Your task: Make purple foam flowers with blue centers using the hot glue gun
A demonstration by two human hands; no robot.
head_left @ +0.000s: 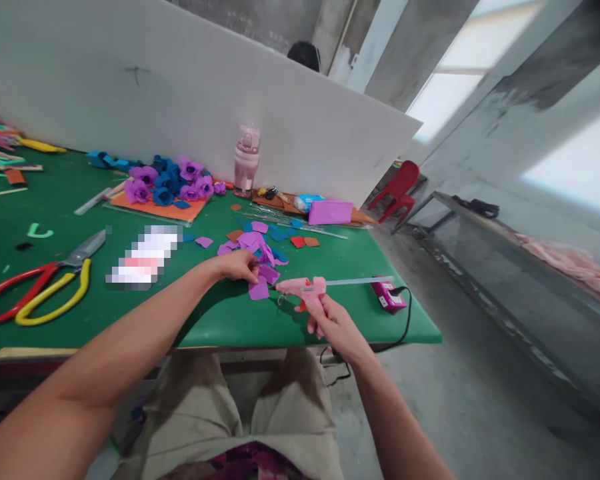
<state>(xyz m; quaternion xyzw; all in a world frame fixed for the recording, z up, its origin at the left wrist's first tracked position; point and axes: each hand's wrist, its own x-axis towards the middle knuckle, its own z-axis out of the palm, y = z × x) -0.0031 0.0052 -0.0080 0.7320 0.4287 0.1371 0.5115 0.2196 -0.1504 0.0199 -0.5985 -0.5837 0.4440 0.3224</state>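
My right hand (333, 320) grips a pink glue gun (300, 288) by its handle, a clear glue stick (357, 281) jutting from its back. Its nozzle points left, close to the purple paper pieces. My left hand (239, 265) is closed in a pinch on a purple paper piece (267, 273), its fingertips partly hidden. Just below lies a squarish purple paper piece (259, 289). Behind the left hand, more purple, blue, red and brown cut pieces (253, 241) are heaped loosely on the green table (220, 327).
Large scissors (55, 280) with red and yellow handles lie left. Purple and blue paper flowers (167, 181) rest on orange sheets (185, 211). A pink bottle (247, 160) stands before a white board (180, 100). The gun's black cord (409, 313) passes a magenta box (389, 295) at the right edge.
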